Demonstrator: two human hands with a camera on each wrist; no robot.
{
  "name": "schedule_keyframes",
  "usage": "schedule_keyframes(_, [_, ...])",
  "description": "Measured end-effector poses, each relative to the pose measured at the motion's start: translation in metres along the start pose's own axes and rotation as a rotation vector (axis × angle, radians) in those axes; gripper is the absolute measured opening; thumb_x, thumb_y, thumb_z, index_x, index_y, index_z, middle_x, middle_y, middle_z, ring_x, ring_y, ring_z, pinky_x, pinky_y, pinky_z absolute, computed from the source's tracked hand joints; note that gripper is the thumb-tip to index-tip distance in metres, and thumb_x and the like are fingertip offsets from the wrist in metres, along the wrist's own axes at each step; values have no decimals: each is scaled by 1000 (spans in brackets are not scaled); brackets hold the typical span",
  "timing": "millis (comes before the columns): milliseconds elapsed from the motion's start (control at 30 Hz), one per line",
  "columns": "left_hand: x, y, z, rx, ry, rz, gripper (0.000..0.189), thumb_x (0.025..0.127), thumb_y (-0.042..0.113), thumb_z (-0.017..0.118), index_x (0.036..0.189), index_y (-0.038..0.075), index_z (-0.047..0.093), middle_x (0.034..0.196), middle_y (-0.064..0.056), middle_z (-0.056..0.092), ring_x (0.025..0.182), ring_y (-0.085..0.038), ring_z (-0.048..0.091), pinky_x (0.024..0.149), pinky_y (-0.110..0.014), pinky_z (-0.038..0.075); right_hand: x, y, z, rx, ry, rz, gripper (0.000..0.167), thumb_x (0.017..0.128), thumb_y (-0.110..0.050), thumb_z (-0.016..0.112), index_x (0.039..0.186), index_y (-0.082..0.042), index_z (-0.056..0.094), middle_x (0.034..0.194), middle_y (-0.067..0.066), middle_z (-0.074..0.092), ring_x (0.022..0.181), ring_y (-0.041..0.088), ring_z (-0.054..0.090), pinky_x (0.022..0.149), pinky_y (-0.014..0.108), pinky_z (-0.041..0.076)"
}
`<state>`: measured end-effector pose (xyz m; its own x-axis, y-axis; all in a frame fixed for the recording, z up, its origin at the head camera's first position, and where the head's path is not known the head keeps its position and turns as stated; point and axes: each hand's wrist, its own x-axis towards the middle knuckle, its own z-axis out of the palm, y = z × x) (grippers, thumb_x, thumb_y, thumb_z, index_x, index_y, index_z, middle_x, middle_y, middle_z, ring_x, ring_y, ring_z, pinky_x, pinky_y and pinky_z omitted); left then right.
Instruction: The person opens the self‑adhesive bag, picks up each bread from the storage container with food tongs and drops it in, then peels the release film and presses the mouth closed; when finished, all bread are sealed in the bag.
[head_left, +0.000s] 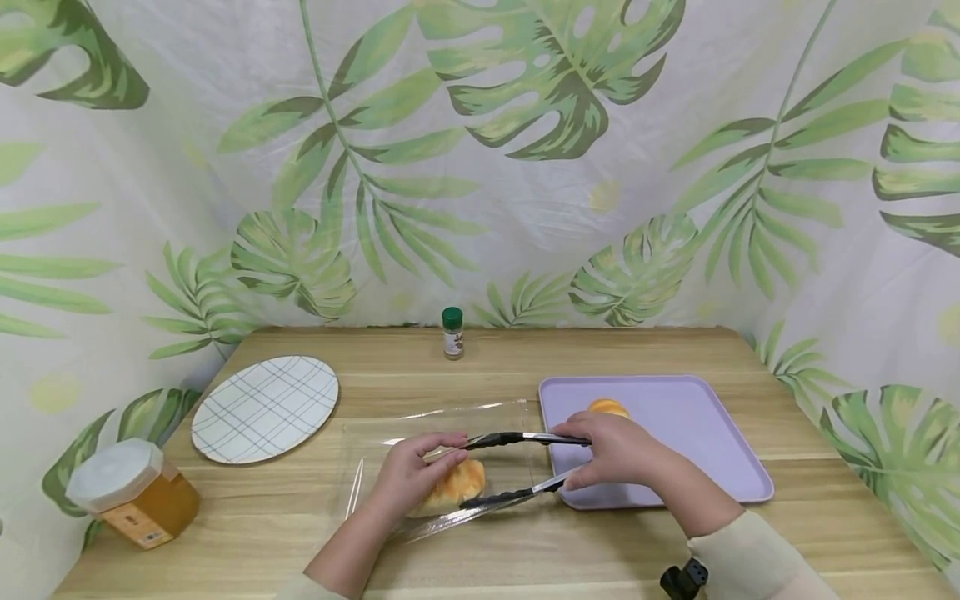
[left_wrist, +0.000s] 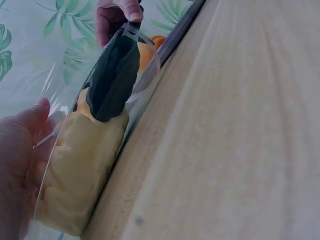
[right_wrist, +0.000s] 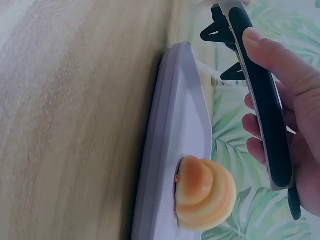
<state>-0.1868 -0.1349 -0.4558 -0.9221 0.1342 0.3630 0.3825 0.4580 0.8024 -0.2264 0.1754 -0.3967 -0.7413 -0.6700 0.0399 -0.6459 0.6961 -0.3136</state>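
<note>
Near the front of the worktop (head_left: 375, 385), roughly in the middle, there's a chunk of bread (head_left: 461, 482) sitting inside a clear bag (head_left: 495, 407). The black tips of some tongs (head_left: 507, 438) are in through the bag's mouth, spread either side of the bread's right end. One tip looks to be up against it; whether they're both squeezing, I can't tell from here.

Right hand (head_left: 617, 450) has its grip wrapped round the tongs, thumb on one arm, fingers on the other. Left hand (head_left: 416, 477) is on the bag, grip pinching the plastic by the mouth, right beside the upper tip.

Just right of the bag is a lilac tray (head_left: 697, 442) with a golden, swirly bun (head_left: 609, 407) on it, partly tucked behind the right hand from where I'm standing. Pale sleeves on both arms, and some black gadget (head_left: 684, 578) by the right cuff.

Further out on the left you've got a white plate (head_left: 266, 408) with criss-cross lines, and nearer, an amber jar (head_left: 142, 496) with a whitish lid. A little green-capped bottle (head_left: 453, 335) stands upright at the back, in front of a leaf-print cloth (head_left: 480, 167).
</note>
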Motion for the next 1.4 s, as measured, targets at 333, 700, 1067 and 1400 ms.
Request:
schedule_keyframes(333, [0, 0, 0, -50, -10, -38, 18, 84, 13, 76, 100, 7, 75, 111, -4, 75, 109, -26, 68, 95, -39, 56, -26, 8, -11, 42, 19, 169, 72, 72, -47, 84, 131, -13, 62, 129, 6, 64, 116, 27, 62, 93, 48, 54])
schedule_keyframes(700, [0, -2, 1, -63, -13, -34, 18, 85, 14, 75, 101, 5, 75, 110, -5, 75, 110, -26, 67, 86, -23, 58, -78, 27, -23, 38, 215, 289, 74, 68, -48, 86, 126, -7, 63, 116, 5, 67, 104, 22, 63, 86, 43, 55])
schedule_keyframes(1067, [1, -2, 1, -101, -33, -47, 21, 86, 16, 74, 103, 5, 74, 114, -7, 73, 114, -31, 65, 87, -28, 59, -132, 26, -8, 14, 346, 462, 78, 70, -47, 85, 124, 3, 60, 111, 20, 65, 99, 30, 61, 80, 47, 52])
schedule_keyframes(1400, [0, 0, 0, -110, -47, -74, 21, 87, 17, 74, 104, 5, 74, 116, -6, 73, 117, -31, 64, 87, -29, 59, -148, 20, 11, -8, 348, 607, 82, 72, -52, 81, 125, 6, 58, 113, 29, 63, 104, 45, 61, 86, 61, 51])
